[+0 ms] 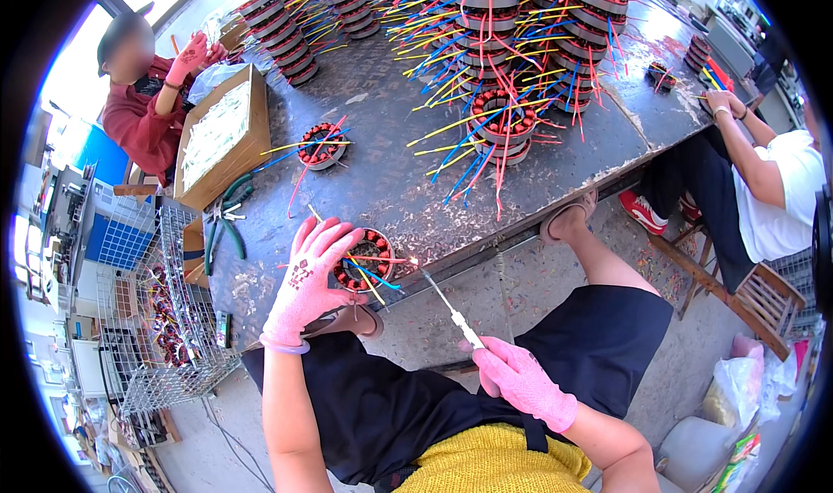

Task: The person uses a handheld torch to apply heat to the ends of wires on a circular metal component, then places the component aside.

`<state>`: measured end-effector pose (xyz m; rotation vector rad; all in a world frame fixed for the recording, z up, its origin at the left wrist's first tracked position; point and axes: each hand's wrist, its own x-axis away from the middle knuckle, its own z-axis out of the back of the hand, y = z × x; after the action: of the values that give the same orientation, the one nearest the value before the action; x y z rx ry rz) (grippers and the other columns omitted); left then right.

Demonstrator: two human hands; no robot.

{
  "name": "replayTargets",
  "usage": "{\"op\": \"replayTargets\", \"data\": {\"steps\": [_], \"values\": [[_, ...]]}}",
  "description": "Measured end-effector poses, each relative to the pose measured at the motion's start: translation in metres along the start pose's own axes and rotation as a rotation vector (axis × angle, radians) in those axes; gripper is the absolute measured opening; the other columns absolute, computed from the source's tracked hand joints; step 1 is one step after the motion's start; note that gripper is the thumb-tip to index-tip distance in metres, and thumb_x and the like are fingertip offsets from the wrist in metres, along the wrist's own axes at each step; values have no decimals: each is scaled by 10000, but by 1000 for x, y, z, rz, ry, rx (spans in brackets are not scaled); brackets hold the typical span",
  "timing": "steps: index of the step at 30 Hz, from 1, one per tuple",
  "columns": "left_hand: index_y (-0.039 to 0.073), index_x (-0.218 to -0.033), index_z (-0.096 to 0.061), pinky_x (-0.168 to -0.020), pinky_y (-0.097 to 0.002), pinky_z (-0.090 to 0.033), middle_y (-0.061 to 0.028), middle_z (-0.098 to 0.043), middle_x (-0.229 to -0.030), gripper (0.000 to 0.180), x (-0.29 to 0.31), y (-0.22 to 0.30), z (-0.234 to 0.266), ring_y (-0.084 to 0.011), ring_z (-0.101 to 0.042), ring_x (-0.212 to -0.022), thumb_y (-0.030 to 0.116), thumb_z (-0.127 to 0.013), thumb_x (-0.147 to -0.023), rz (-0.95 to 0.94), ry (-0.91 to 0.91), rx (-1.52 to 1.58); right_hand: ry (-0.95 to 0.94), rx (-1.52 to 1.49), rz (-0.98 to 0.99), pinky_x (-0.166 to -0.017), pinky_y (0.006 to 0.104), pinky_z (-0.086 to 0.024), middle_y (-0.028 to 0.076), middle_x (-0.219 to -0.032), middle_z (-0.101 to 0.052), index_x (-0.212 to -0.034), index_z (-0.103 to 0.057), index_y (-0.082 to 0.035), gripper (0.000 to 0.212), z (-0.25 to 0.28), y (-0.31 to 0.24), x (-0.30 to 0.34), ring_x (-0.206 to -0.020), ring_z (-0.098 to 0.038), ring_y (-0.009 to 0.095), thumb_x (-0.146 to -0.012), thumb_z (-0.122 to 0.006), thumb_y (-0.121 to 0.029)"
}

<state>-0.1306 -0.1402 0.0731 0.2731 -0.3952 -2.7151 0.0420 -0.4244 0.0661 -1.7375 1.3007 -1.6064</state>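
My gloved left hand (311, 272) grips a motor stator (345, 276) at the table's near edge, its fingers over the far left of the ring and its thumb at the near side. The stator is a ring with red-brown coils. Red, yellow and blue wires stick out from it. My gloved right hand (521, 380) is closed on the white handle of a long-necked lighter (451, 306), held beyond the table edge. A small orange flame glows at the lighter's tip, by the end of a red wire from the stator.
Another wired stator (322, 146) lies farther back, with tall stacks of stators (488, 24) behind it. Green-handled pliers (227, 220) lie by a cardboard box (224, 137) of white pieces. A wire basket (173, 319) stands left. Co-workers sit at left (147, 102) and right (772, 180).
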Motion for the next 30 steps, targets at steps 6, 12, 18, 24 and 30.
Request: {"op": "replayTargets", "data": {"steps": [6, 12, 18, 24, 30], "values": [[123, -1349, -559, -1202, -490, -233, -81, -537, -1372, 946, -2, 2, 1, -289, -409, -1370, 204, -889, -466, 3, -11, -5, 10, -16, 0, -549, 240, -364, -24, -658, -456, -1281, -555, 3, 378, 2, 9, -3, -584, -429, 56, -1036, -466, -272], [135, -1366, -547, -1204, -491, -212, -75, -547, -1369, 929, -1, 1, 2, -289, -416, -1365, 275, -879, -509, 7, -18, 2, -4, 7, -1, -548, 241, -364, -24, -658, -454, -1278, -556, 1, 380, 0, 4, -2, -584, -431, 58, -1039, -459, -278], [122, -1353, -558, -1205, -485, -222, -85, -529, -1384, 955, 0, 0, 1, -300, -390, -1382, 193, -883, -457, 18, -18, 9, -5, 0, 2, -547, 239, -365, -25, -662, -455, -1292, -558, -6, 383, 0, 2, -1, -585, -429, 57, -1040, -458, -276], [125, -1352, -559, -1204, -483, -225, -81, -529, -1384, 948, 0, 0, 0, -297, -392, -1381, 203, -885, -466, 13, -16, 10, 0, -10, -5, -545, 232, -362, -33, -664, -454, -1292, -558, -2, 383, 0, 0, -1, -586, -428, 54, -1041, -460, -274], [127, -1374, -542, -1204, -497, -209, -79, -535, -1381, 916, -1, 1, 2, -297, -403, -1375, 273, -872, -532, 2, -30, 11, 5, -3, -1, -542, 233, -362, -33, -656, -457, -1290, -560, -4, 376, 0, 2, -1, -580, -428, 52, -1040, -461, -267]]}}
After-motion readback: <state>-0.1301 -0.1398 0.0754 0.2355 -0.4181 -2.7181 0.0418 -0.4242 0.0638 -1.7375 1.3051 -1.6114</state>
